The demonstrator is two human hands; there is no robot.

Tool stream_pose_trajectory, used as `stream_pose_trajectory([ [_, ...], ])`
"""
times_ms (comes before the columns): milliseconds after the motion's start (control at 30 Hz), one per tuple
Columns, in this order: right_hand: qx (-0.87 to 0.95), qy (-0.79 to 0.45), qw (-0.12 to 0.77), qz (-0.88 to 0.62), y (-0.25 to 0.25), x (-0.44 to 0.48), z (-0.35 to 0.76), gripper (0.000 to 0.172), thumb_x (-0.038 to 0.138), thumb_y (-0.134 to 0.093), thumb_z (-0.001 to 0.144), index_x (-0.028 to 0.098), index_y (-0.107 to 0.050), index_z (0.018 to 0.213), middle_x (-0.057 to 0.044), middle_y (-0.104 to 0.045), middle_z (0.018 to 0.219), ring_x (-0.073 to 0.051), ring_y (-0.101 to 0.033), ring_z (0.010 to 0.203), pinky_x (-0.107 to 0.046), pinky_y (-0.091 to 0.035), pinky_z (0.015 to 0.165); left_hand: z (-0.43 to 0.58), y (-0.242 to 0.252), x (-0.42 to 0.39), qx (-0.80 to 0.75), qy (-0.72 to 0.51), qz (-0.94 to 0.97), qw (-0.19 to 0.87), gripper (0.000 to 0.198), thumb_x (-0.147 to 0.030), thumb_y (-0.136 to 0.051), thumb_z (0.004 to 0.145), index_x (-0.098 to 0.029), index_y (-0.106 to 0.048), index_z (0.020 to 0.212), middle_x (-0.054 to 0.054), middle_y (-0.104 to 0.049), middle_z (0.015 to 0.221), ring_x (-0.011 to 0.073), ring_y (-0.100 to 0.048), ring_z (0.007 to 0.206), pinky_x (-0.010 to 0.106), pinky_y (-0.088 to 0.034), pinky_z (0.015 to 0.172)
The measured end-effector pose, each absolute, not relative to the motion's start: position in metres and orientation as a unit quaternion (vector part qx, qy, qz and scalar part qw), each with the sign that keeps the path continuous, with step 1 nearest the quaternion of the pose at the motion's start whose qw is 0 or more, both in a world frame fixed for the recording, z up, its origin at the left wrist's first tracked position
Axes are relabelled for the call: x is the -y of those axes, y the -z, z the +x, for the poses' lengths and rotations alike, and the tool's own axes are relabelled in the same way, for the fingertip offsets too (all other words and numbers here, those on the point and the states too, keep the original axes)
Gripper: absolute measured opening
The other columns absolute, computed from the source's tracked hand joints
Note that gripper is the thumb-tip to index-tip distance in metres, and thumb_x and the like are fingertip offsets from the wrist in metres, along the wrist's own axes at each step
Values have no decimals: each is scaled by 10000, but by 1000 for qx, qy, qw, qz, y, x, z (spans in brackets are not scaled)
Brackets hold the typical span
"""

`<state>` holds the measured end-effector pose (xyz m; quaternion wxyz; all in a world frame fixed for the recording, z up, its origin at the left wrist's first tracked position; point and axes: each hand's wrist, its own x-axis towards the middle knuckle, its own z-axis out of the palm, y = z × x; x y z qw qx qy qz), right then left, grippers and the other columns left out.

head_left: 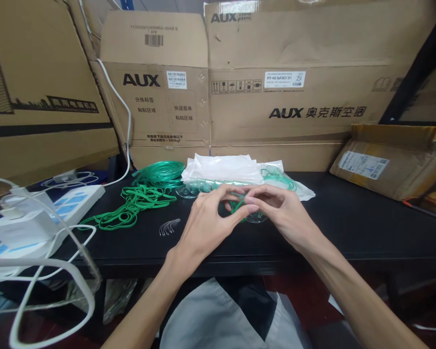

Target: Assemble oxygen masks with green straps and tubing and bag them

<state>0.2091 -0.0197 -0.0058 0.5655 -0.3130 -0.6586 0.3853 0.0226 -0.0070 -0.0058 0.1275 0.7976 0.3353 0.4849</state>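
My left hand (209,213) and my right hand (285,208) meet over the black table, thumbs and fingers closed in pinches. Between them is a green elastic strap (236,205), partly hidden by my fingers. Just beneath my hands shows the edge of a clear plastic mask (256,219); whether the strap is threaded through it, I cannot tell. A row of clear greenish masks (207,185) lies right behind my hands. Left of them is a tangle of green elastic straps (140,201), and several thin curved metal strips (169,226) rest nearer to me.
Behind the masks lie white packets (221,168) and a bag with green tubing (285,182). Coiled green tubing (158,173) sits at the back left. A power strip (76,201) with loose white cables occupies the left. Cardboard boxes (276,131) wall the back; another box (388,167) stands right.
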Motion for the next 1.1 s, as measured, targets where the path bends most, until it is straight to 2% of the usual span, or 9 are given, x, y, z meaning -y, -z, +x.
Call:
stream_pose_trajectory([
  [133, 668, -369, 562, -319, 4, 23, 207, 101, 315, -740, 895, 216, -745, 911, -72, -716, 1238, -278, -644, 1209, -449, -464, 1081, 26, 7, 9, -349, -478, 792, 145, 213, -428, -716, 897, -258, -638, 999, -50, -733, 1036, 148, -680, 872, 284, -484, 848],
  [533, 671, -271, 584, -368, -3, 23, 217, 102, 316, -747, 883, 219, -747, 854, -60, -743, 1195, -257, -657, 1179, -382, -499, 1003, 18, 4, 6, -364, -452, 812, 57, 160, -257, -701, 883, -259, -596, 1004, -62, -698, 995, 153, -622, 827, 337, -403, 878],
  [800, 664, -228, 594, -391, -7, 22, 232, 103, 317, -742, 888, 220, -740, 852, -67, -747, 1191, -274, -652, 1197, -413, -493, 1021, 15, 2, 6, -368, -446, 815, 43, 156, -230, -691, 877, -261, -601, 1001, -78, -694, 981, 147, -633, 850, 331, -390, 873],
  [967, 636, -207, 623, -406, -6, 19, 244, 130, 344, -743, 890, 215, -741, 906, -87, -749, 1168, -285, -675, 1141, -472, -532, 991, 12, 1, 4, -371, -437, 819, 36, 152, -223, -683, 875, -261, -603, 999, -69, -701, 1001, 167, -644, 919, 335, -394, 878],
  [1100, 623, -203, 637, -406, -7, 20, 245, 140, 348, -737, 896, 208, -737, 910, -88, -751, 1137, -274, -684, 1112, -456, -562, 957, 12, 2, 3, -370, -432, 822, 26, 142, -229, -678, 875, -253, -599, 990, -61, -697, 994, 168, -637, 918, 332, -400, 870],
])
